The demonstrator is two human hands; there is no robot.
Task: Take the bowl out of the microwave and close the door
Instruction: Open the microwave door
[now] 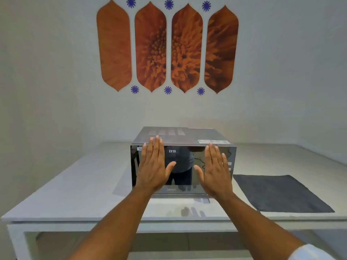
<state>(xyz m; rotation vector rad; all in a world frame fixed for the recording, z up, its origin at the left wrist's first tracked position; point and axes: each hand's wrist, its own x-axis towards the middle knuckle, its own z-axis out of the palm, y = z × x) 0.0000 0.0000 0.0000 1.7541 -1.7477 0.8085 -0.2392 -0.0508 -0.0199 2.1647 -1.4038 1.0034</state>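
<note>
A dark microwave (183, 136) with a mirrored door (183, 177) stands in the middle of a white table (78, 190). The door is shut, and its glass reflects a standing person, so nothing inside shows. No bowl is in view. My left hand (153, 166) is held flat, fingers together and pointing up, in front of the door's left half. My right hand (215, 169) is held the same way in front of the right half. Both hands hold nothing. Whether they touch the door I cannot tell.
A dark grey cloth mat (279, 194) lies flat on the table to the right of the microwave. The table meets a white wall with orange flower panels (168, 47) at the back. Control buttons (229, 166) sit at the microwave's right edge.
</note>
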